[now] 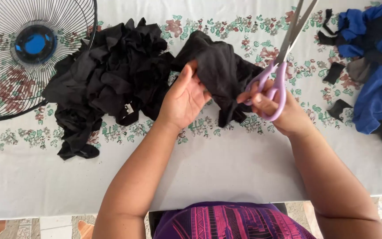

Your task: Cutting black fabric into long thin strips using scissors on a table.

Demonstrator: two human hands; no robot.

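Head view: left hand (183, 99) fingers grip a bunched black cloth piece (219, 71) above the flowered desk (226, 159); right hand (284, 113) fingers hook lilac-handled scissors (284, 53), blades nearly closed, pointing away just right of the cloth.

On the counter (226, 163) I log: fan guard (32, 57) far left, cloth heap (107, 79) beside it, fabric pile (376, 66) far right.
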